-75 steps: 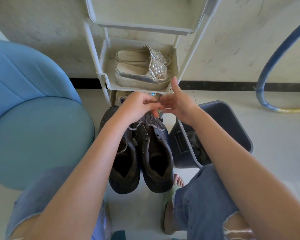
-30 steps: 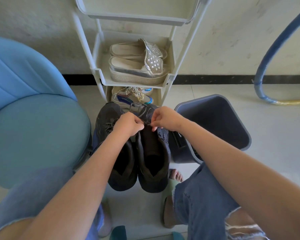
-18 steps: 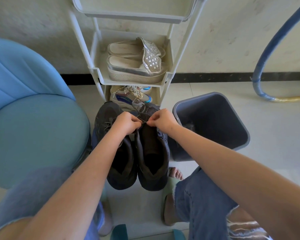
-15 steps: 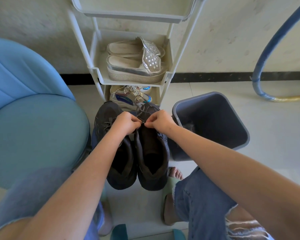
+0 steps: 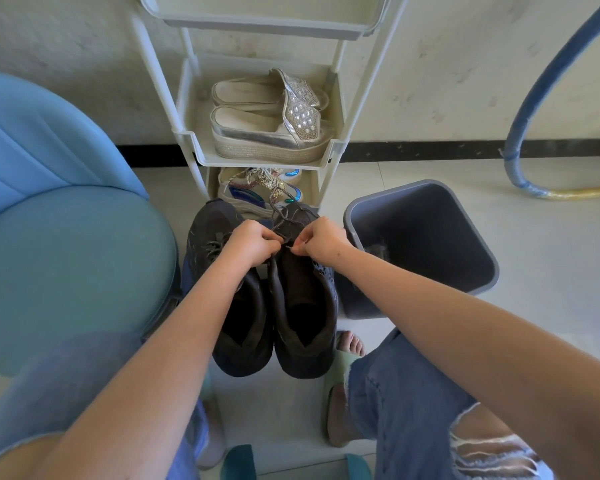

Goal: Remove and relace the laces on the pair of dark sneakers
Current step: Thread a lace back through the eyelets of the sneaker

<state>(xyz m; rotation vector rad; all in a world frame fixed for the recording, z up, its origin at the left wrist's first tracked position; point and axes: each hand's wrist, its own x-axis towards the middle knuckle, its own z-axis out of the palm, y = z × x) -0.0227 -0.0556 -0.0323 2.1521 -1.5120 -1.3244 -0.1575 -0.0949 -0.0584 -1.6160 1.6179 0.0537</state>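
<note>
**Room and edges.** Dark sneakers [image 5: 302, 306], a pair, stand at centre frame side by side on the floor [image 5: 541, 244], toes toward a white shoe rack [image 5: 189, 140] at upper centre. A blue chair [image 5: 66, 258] fills the left of the frame, its seat edge just beside the nearer sneaker. A grey bin [image 5: 478, 258] sits right of centre, its wall close against the other sneaker; whether they touch cannot be told. Open floor lies right of the bin and in a narrow strip between the knees at lower centre. A blue hose [image 5: 537, 77] curves down the upper right, well apart from the shoes.

**Hidden or unclear.** The rack's top tray is cut off by the upper edge. Silver platform sandals [image 5: 267, 126] lie in full view on the middle shelf. A pale multicoloured sneaker [image 5: 253, 192] on the lowest shelf is half hidden behind the dark toes. The left forearm covers part of the chair-side sneaker. The bin's contents are too dim to name.

**Hands.** Left hand [image 5: 248, 242] has its fingers curled, pinching the dark lace [image 5: 280, 216] over the tongue of the bin-side sneaker. Right hand [image 5: 321, 240] is also curled, pinching the same lace from the other side, the fingertips nearly meeting. Loose loops of lace rise above both hands.
</note>
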